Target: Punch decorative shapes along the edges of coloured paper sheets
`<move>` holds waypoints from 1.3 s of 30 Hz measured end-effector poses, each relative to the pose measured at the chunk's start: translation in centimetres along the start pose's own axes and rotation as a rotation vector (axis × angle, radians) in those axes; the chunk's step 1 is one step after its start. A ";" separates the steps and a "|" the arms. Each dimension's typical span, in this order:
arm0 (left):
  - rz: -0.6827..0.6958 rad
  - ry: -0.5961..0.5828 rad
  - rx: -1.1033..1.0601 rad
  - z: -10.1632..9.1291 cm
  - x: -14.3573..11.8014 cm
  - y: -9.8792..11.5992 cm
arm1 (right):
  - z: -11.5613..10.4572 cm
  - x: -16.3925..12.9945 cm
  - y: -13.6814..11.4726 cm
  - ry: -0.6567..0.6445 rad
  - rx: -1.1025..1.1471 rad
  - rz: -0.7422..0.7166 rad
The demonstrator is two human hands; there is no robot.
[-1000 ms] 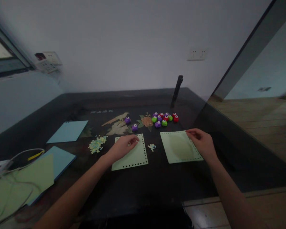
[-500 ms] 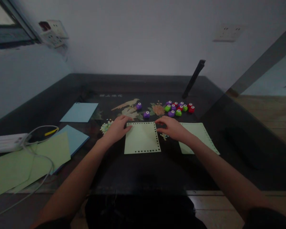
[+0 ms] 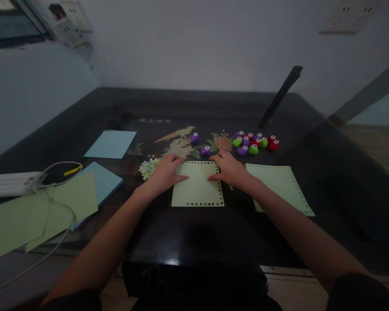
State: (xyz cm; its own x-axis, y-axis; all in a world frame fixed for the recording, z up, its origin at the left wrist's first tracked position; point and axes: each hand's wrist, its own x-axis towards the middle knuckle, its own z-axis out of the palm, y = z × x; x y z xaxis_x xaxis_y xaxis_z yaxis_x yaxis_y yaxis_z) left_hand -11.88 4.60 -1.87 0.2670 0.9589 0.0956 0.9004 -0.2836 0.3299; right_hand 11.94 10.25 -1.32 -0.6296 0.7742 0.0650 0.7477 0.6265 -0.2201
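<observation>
A pale green sheet of paper (image 3: 197, 185) lies flat on the dark table, with small punched holes along its top, right and bottom edges. My left hand (image 3: 165, 172) rests at its upper left corner, thumb stretched over the paper and fingers by the top edge. At the upper right corner is my right hand (image 3: 230, 170), its thumb also over the sheet and apart from the fingers. Neither hand has the sheet pinched. Beyond the sheet stand two purple craft punches (image 3: 205, 150). Small punched paper bits (image 3: 148, 167) lie in a heap beside my left hand.
Several purple, red and green craft punches (image 3: 253, 149) cluster at the back right. Another punched green sheet (image 3: 280, 185) lies partly under my right forearm. On the left are blue paper (image 3: 112, 144), green sheets (image 3: 16, 220), a white power strip (image 3: 13, 184) and a cable. A black post (image 3: 280, 96) rises behind.
Both thumbs have moved inward over the green sheet, and the sheet sits a little straighter. My view has shifted slightly.
</observation>
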 end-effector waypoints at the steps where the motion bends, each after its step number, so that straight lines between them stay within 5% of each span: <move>1: -0.002 0.002 0.000 0.0 0.0 -0.1 | 0.0 0.0 -0.1 -0.003 0.003 0.005; 29: -0.052 0.131 -0.120 -0.2 0.0 0.6 | 0.2 0.0 -0.1 -0.006 0.315 0.078; 35: -0.208 0.273 -0.279 -1.1 0.0 1.1 | -0.6 0.4 0.7 0.002 0.677 0.133; 39: -0.310 0.303 -0.621 -1.3 0.3 1.1 | -1.4 0.6 1.4 0.044 1.002 0.249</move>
State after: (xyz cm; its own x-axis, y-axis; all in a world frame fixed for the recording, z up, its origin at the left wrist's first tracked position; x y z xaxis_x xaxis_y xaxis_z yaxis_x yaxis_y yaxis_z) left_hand -11.24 4.55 -0.27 -0.1538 0.9786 0.1370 0.5358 -0.0339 0.8436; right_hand 12.94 11.75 -0.24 -0.4574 0.8871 -0.0623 0.3240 0.1010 -0.9407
